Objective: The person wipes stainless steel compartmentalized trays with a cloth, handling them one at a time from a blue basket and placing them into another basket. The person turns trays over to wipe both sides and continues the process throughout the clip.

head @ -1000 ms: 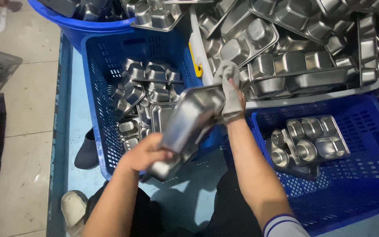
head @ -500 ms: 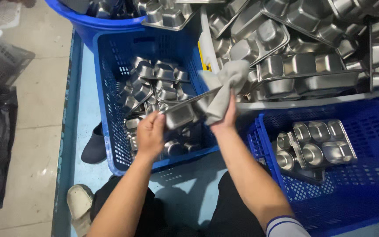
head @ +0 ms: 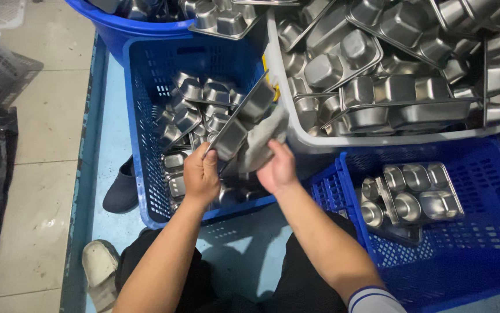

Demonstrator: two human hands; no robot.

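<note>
above the left blue crate (head: 145,145), we find the left hand (head: 201,174) closed on the lower edge of a steel compartment tray (head: 241,119), which is tilted up on edge with its top end toward the white tub (head: 296,136). the right hand (head: 277,169) is closed on a grey cloth (head: 264,142) that it presses against the tray's near face. we note that the crate below holds a loose pile of like trays (head: 195,107). the white tub behind is heaped with more trays, and a round blue tub (head: 116,26) stands at the top left. to the right, a second blue crate (head: 493,232) holds a small stack of trays (head: 415,194). a dark shoe (head: 121,188) and a white shoe (head: 100,266) rest on the floor at left
</note>
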